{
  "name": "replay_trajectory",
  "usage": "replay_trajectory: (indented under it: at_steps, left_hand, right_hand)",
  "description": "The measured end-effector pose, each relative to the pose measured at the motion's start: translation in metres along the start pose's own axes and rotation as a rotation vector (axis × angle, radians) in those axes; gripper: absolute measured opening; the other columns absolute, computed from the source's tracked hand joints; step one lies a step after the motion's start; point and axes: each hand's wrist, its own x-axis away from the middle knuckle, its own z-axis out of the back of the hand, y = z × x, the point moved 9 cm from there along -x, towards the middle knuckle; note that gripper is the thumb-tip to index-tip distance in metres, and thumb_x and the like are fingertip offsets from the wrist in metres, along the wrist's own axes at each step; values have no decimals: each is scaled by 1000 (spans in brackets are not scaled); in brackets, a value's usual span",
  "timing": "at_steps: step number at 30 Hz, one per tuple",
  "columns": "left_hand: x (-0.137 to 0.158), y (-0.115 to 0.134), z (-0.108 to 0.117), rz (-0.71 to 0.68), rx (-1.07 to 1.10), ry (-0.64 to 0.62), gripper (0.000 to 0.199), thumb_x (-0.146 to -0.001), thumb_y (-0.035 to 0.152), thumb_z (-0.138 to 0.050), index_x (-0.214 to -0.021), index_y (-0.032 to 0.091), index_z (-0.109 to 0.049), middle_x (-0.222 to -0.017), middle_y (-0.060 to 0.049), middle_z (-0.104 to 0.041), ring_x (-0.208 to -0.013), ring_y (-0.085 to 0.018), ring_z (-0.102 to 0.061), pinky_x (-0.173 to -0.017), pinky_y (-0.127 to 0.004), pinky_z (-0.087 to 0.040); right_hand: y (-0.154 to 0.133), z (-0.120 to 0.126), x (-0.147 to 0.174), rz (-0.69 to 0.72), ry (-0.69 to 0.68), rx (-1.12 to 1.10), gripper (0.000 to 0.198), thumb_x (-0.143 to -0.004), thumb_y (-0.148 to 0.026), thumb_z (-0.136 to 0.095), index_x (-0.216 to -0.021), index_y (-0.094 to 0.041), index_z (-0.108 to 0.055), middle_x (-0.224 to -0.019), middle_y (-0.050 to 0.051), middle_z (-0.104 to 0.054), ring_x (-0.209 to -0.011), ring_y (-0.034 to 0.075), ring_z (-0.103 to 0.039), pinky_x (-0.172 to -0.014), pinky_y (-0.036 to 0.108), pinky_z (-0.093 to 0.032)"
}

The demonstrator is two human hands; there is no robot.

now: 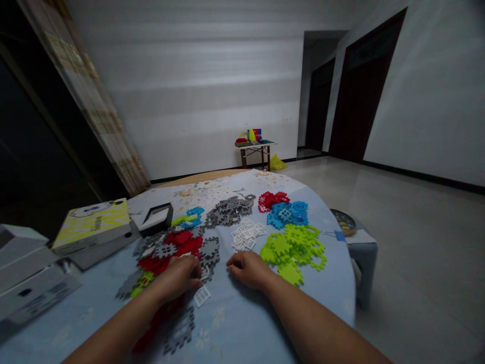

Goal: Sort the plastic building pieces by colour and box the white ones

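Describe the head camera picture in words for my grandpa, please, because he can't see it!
A person's left hand is at a mixed heap of toothed pieces, close to a white lattice piece; the right hand is near a white pile and a bright green pile. Gray pieces, blue pieces and red pieces lie farther back on the pale blue tablecloth.

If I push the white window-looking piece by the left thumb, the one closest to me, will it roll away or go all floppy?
The white piece probably won't roll, since it's flat with straight edges. It looks light, because it's a thin grid with gaps. It may slide across the tablecloth instead of flopping, as its bars look straight.
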Motion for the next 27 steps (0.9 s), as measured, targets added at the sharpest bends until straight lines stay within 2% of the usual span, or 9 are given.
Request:
replay_trajectory:
  at_steps: [5,8,11,14,18,23,27]
  left_hand:
    - [-3,-10,-7,44,95,-82,15,-60,29,-62,-72,21,-65,-76,0,-68,-81,-20,-59,-68,-26,-39]
    - [-5,-20,-14,38,193,-131,22,-61,32,-62,-78,20,-66,-79,0,-68,-78,-18,-60,-65,-25,-40]
    - [-10,-29,-9,42,234,-81,30,-64,38,-59,-87,19,-66,-81,-1,-68,-77,-18,-60,-64,-24,-40]
    - [-14,-30,-1,31,140,-32,26,-68,40,-56,-82,20,-67,-79,-1,-68,-76,-18,-59,-68,-26,-39]
    - [-15,-25,0,9,25,-61,21,-66,39,-58,-75,23,-67,-77,1,-68,-76,-19,-59,-75,-30,-37]
    - [-18,-20,5,-8,-10,-58,22,-67,39,-59,-80,23,-67,-81,0,-68,-80,-20,-58,-78,-32,-36]
    - [-32,-20,18,-22,-50,70,29,-73,40,-54,-92,23,-68,-93,-5,-68,-90,-23,-59,-84,-35,-35]
  right_hand:
    - [0,0,0,-8,-8,-5,29,-79,-29,-49,-96,-23,-71,-90,3,-72,-80,16,-64,-67,22,-42]
    - [-1,0,1,-5,-16,-3,28,-79,-29,-49,-95,-23,-71,-89,2,-72,-79,16,-64,-67,22,-42]
    - [-2,0,1,6,-16,-12,27,-79,-29,-48,-94,-23,-71,-89,2,-72,-81,16,-64,-67,22,-42]
    - [-1,0,2,4,-14,-21,27,-79,-29,-49,-93,-23,-71,-91,2,-72,-83,16,-63,-70,22,-42]
    - [0,-1,4,-8,-17,-26,27,-80,-30,-48,-93,-25,-71,-90,2,-71,-83,16,-63,-71,22,-42]
    - [0,-2,4,-24,-27,-31,27,-80,-30,-48,-94,-25,-70,-90,1,-71,-83,16,-63,-70,22,-41]
    - [-1,-2,4,-13,-27,-26,27,-80,-29,-48,-94,-24,-70,-90,2,-71,-85,15,-63,-72,22,-41]
